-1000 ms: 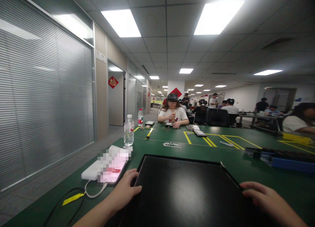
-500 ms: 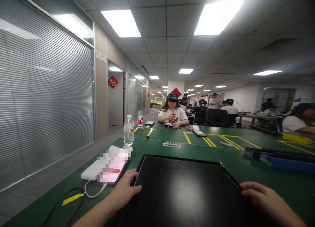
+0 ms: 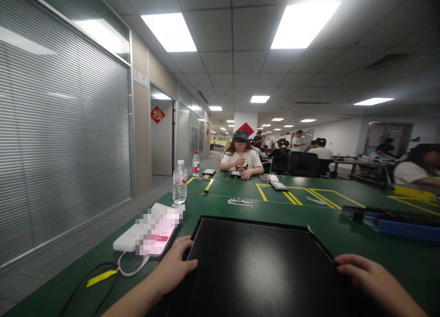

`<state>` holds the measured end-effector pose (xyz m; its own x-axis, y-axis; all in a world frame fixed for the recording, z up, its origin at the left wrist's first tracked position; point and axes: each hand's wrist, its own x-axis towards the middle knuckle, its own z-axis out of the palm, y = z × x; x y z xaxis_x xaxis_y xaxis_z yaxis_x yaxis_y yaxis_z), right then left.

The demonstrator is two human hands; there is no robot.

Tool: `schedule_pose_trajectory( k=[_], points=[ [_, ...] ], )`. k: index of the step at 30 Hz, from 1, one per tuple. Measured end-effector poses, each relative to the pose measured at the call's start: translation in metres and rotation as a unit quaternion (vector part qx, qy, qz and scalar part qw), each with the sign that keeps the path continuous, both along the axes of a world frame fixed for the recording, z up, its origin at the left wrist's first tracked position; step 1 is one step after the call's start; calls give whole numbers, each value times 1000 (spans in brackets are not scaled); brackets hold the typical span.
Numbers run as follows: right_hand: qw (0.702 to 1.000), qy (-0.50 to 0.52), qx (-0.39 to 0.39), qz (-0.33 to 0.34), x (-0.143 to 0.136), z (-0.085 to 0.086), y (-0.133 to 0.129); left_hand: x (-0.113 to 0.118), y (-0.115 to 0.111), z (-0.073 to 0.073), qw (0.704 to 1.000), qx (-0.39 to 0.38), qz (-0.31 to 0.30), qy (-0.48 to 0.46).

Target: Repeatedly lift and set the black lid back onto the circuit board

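A large flat black panel (image 3: pixel 261 262) with a thin raised rim lies in front of me, its near part running out of the bottom of the view. My left hand (image 3: pixel 178 261) grips its left edge, with the thumb at the face and the fingers along the rim. At the right edge, my right hand (image 3: pixel 364 272) holds on with its fingertips; its thumb is hidden. Just left of my left hand are a lit phone (image 3: pixel 160 243) and a white device (image 3: pixel 127 237) with a white cable.
The green table (image 3: pixel 213 209) bears a large water bottle (image 3: pixel 179 182), a smaller bottle (image 3: pixel 195 164), yellow tape lines and a small clear packet (image 3: pixel 240 202). Blue trays (image 3: pixel 405 228) stand at the right. A person (image 3: pixel 241 161) sits across the table, working on a small object.
Both my hands and the black panel keep their places. Across the table, the person's raised hand has shifted slightly.
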<state>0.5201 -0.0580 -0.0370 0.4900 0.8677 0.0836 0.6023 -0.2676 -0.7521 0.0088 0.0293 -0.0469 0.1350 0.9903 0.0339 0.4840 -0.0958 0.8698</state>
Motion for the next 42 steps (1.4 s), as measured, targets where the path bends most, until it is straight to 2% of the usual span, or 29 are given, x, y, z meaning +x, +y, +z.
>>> schedule_pose_trajectory(
  k=[9, 15, 29, 35, 39, 42],
  points=[
    [1000, -2, 5, 12, 14, -11, 5, 2, -3, 9, 999, 0, -10, 46],
    [999, -50, -2, 17, 23, -17, 8, 3, -5, 10, 999, 8, -8, 48],
    [998, -66, -6, -4, 19, -16, 7, 4, -8, 14, 994, 10, -17, 105],
    [997, -71, -9, -10, 17, -16, 7, 3, -16, 26, 980, 30, -65, 187],
    [998, -66, -18, -13, 16, -14, 7, -4, -23, 39, 965, 54, -152, 208],
    [997, -71, -14, -13, 19, -16, 7, -8, -28, 47, 949, 35, -228, 215]
  ],
)
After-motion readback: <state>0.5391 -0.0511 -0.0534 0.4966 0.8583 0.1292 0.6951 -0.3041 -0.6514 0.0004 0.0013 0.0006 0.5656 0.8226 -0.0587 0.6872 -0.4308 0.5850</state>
